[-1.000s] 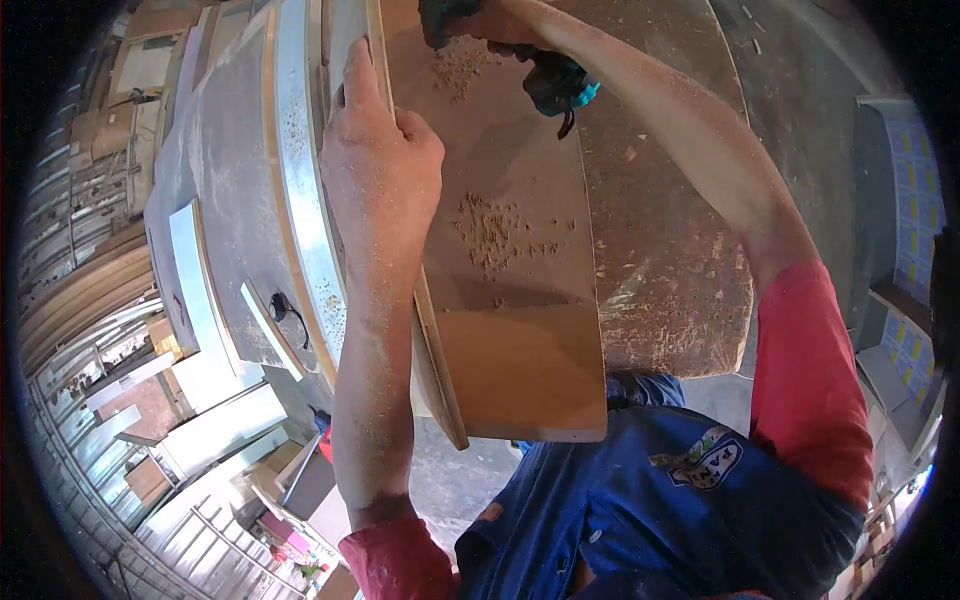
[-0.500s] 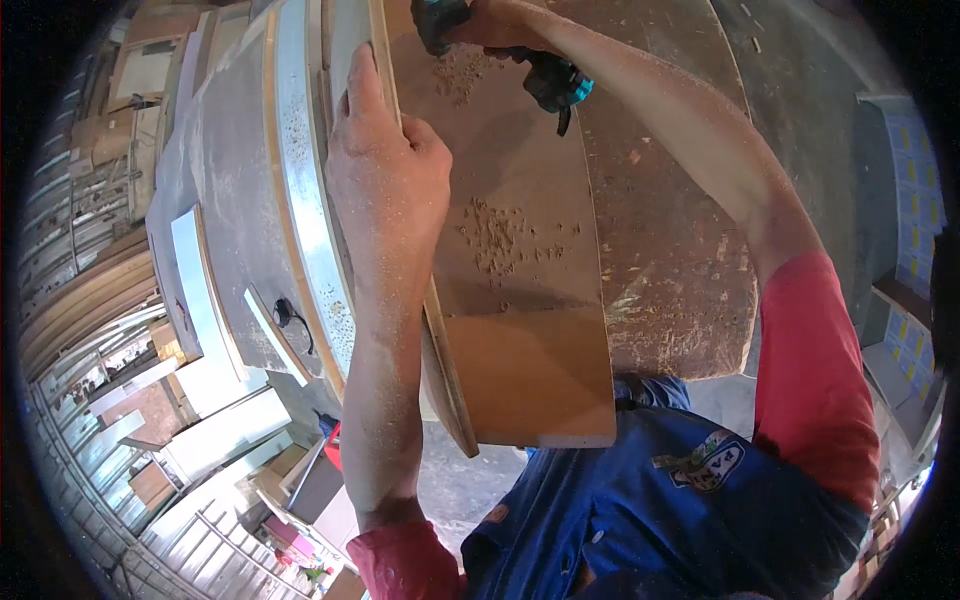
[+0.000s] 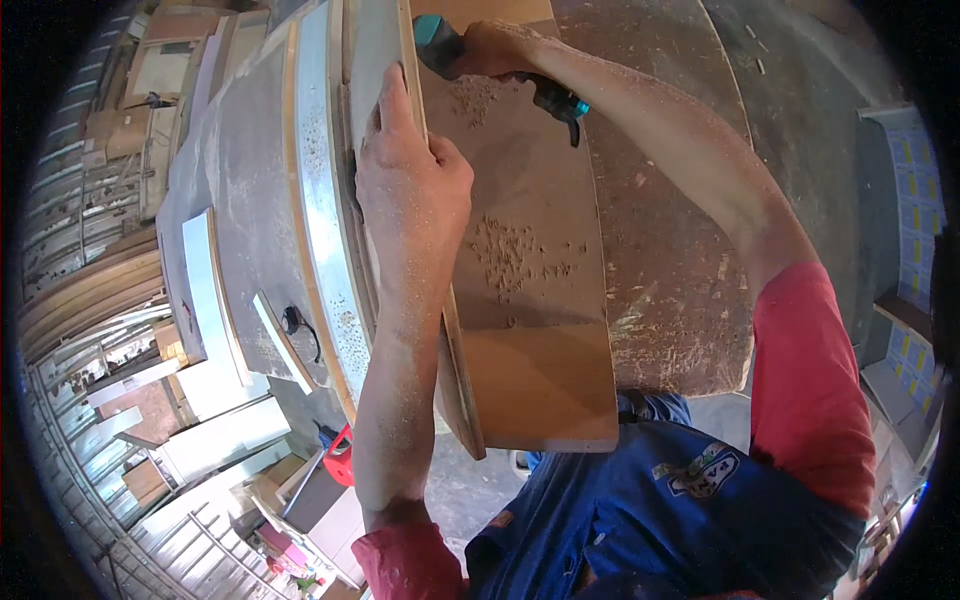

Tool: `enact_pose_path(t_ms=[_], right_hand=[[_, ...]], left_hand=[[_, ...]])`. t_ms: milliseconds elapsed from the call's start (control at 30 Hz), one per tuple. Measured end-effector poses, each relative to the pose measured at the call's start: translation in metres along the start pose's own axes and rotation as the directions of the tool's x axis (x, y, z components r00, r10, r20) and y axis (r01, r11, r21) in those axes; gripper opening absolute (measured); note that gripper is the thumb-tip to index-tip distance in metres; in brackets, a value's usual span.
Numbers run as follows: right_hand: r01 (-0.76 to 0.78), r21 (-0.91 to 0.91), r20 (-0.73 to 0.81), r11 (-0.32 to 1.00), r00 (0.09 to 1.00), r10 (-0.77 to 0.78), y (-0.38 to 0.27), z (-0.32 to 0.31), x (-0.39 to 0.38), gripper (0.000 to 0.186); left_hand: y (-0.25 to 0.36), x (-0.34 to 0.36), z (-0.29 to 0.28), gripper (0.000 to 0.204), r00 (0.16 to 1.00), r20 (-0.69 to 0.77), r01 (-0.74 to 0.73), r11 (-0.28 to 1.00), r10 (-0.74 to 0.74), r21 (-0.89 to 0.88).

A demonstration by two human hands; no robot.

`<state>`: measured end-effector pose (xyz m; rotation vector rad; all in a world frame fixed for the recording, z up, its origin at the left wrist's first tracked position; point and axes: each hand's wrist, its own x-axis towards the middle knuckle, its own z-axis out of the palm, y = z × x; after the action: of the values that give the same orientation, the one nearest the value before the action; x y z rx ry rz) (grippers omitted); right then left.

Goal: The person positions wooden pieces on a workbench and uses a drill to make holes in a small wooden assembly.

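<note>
My left hand [image 3: 415, 190] grips the top edge of an upright wooden panel [image 3: 462, 390], index finger stretched along it and thumb on the right side. My right hand [image 3: 495, 48] is wrapped round a teal and black cordless drill [image 3: 438, 45], whose teal end is at the panel's right face. The drill's black and teal base [image 3: 560, 102] sticks out below my wrist. Any bit is hidden. A flat brown board [image 3: 540, 385] extends right from the panel, with wood shavings [image 3: 515, 255] scattered over it. Dust covers my left hand and forearm.
Left of the panel runs a pale strip [image 3: 325, 190] strewn with shavings. Farther left are a white-faced board [image 3: 210, 290], a narrow strip [image 3: 283, 342] and a small black object [image 3: 292, 320]. A worn brown tabletop [image 3: 670, 250] lies right. Stacked boards [image 3: 95, 285] stand far left.
The whole view has shifted slightly, so the table and panel sit lower and farther right. The drill has come closer to the panel. My left hand keeps its grip.
</note>
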<state>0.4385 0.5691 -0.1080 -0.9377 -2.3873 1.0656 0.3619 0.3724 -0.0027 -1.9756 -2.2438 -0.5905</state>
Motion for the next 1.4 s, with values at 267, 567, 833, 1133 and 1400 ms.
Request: enact_pose_path(t_ms=[267,567,833,1133,1400], right_hand=[[-0.187,-0.033,0.047,0.982,0.981,0.189,0.004,0.006,0.011,0.049],[-0.244,-0.060,0.016,0.968,0.969,0.245,0.004,0.005,0.009,0.049],[-0.296,-0.050,0.060,0.954,0.952,0.299,-0.008,-0.009,0.007,0.047],[-0.239,-0.082,0.050,0.968,0.969,0.243,0.006,-0.009,0.026,0.035],[-0.452,-0.073,0.120,0.889,0.881,0.458,-0.028,-0.028,0.014,0.025]], left_hand=[[-0.003,0.001,0.001,0.060,0.998,0.034,0.056,0.998,-0.055,-0.022],[0.003,0.003,-0.004,0.062,0.992,0.079,0.101,0.995,-0.100,-0.004],[0.001,0.001,-0.003,0.062,0.998,0.048,0.047,0.999,-0.047,0.003],[-0.001,0.002,-0.003,0.062,0.999,0.036,0.029,1.000,-0.030,0.008],[-0.006,0.000,0.002,0.063,1.000,-0.007,-0.025,1.000,0.025,0.015]])
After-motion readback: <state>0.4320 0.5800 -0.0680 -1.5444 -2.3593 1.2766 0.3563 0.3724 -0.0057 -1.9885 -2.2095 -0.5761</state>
